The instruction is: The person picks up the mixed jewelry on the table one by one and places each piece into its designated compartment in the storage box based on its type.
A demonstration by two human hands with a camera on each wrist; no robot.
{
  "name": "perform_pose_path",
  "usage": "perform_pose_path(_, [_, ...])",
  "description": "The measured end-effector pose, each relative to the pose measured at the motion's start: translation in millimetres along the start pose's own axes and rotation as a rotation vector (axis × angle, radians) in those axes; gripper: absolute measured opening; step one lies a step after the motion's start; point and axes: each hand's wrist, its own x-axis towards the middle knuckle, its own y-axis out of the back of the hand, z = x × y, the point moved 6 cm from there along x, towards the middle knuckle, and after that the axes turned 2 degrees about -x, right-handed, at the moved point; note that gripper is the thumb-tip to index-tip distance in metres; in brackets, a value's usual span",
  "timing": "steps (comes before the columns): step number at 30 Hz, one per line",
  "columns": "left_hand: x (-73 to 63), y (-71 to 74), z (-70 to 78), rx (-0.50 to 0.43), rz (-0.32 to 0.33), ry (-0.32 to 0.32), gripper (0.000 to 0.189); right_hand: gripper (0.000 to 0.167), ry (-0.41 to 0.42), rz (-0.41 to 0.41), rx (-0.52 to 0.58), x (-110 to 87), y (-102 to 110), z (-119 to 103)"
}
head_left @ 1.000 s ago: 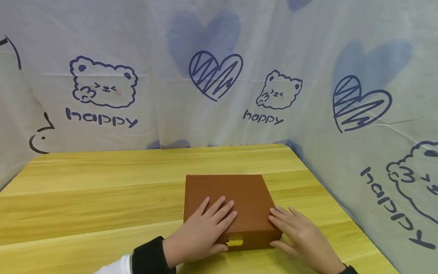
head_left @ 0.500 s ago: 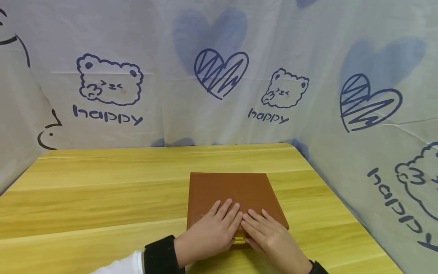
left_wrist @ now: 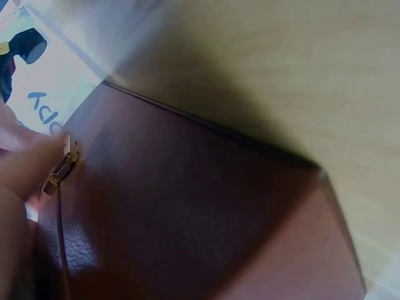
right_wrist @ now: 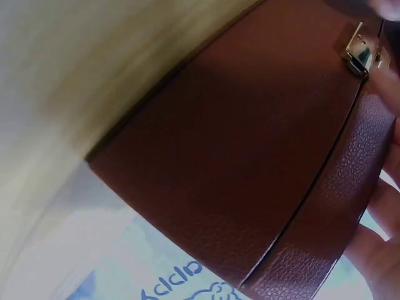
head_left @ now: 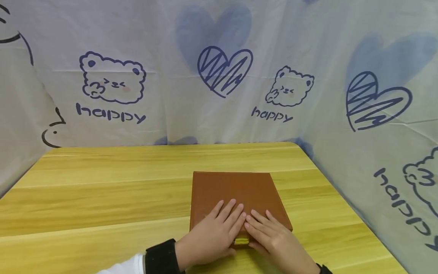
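Note:
A brown leather-look box (head_left: 232, 186) with a flat lid lies on the table, its lid down. At the middle of its front is a gold clasp (head_left: 241, 241). My left hand (head_left: 213, 236) rests on the lid left of the clasp, fingers straight and thumb at the front. From the right, my right hand (head_left: 277, 239) lies on the lid likewise, its fingertips close to the left hand's. In the left wrist view a thumb is right at the clasp (left_wrist: 62, 165). The right wrist view shows the seam under the lid closed beside the clasp (right_wrist: 359, 53).
The box stands on a yellow wood-grain table (head_left: 102, 198). Behind the table hangs a pale cloth (head_left: 164, 95) printed with hearts and bears, which also runs along the right side. A black band (head_left: 162, 255) is round the left wrist.
My right hand has moved left from the box's right front corner to the clasp area, beside the left hand. The left hand stays on the lid; the view has shifted slightly.

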Motion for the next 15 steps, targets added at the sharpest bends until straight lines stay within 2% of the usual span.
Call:
perform_pose_path(5, [-3.1,-1.7,6.2,0.100,-0.017,0.006,0.054,0.045,-0.001,-0.002,0.044,-6.9,-4.5,-3.0])
perform_pose_path(10, [-1.7,-3.6,9.1,0.139,-0.034,0.013,0.049,0.045,-0.014,0.030,0.043,-10.6,-4.3,-3.2])
perform_pose_path(12, [-0.5,-3.1,8.0,0.113,-0.045,0.014,0.050,0.045,-0.029,0.010,0.027,-7.8,-2.1,-2.0])
perform_pose_path(15, [2.9,1.4,0.0,-0.058,-0.100,0.021,0.057,0.033,-0.075,-0.086,0.037,2.6,2.8,4.2])
